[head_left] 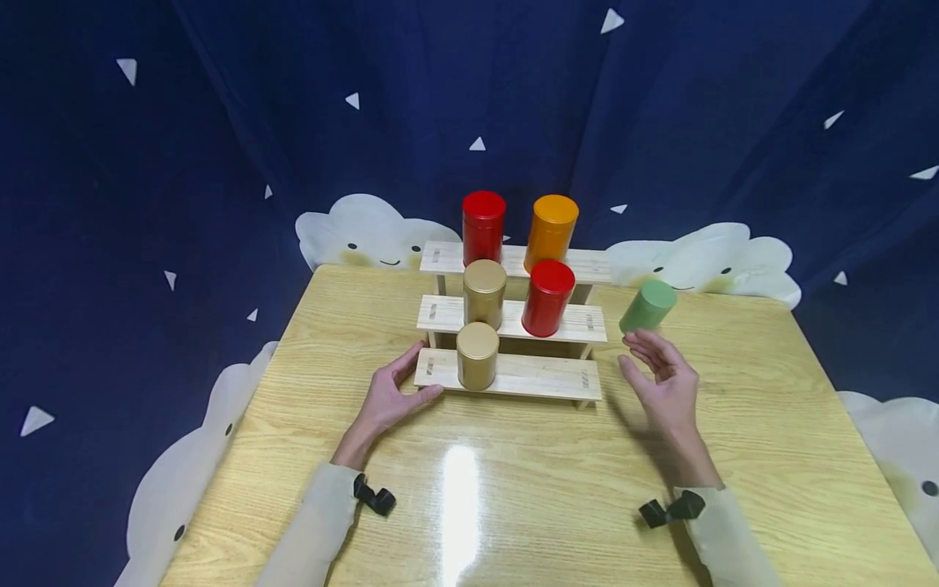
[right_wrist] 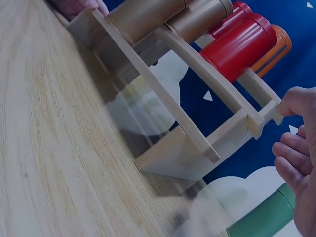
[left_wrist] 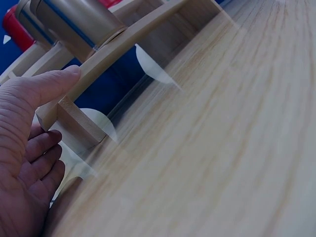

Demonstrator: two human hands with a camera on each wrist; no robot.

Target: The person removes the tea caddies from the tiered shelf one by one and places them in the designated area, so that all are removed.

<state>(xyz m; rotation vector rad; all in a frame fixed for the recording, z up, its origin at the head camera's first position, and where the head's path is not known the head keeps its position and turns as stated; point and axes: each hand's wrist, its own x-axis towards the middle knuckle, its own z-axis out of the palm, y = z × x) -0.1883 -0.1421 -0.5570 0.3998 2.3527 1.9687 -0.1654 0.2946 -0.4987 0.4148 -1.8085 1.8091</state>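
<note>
A three-tier wooden rack [head_left: 539, 377] stands on the table, its steps rising toward the back. My left hand [head_left: 390, 398] holds the left end of its lowest step, thumb on the front edge and fingers around the side. My right hand [head_left: 666, 387] hovers to the right of the rack, thumb apart from the fingers and nothing in it. Just beyond its fingertips is a green canister [head_left: 649, 305] on the table. In the right wrist view, part of that green canister [right_wrist: 264, 215] shows below the hand.
On the rack's lowest step is a gold canister [head_left: 478, 356]. The middle step bears another gold canister [head_left: 484, 295] and a red canister [head_left: 548, 298]. A second red canister [head_left: 483, 228] and an orange canister [head_left: 552, 233] stand on top. A dark blue curtain [head_left: 411, 98] hangs behind the table.
</note>
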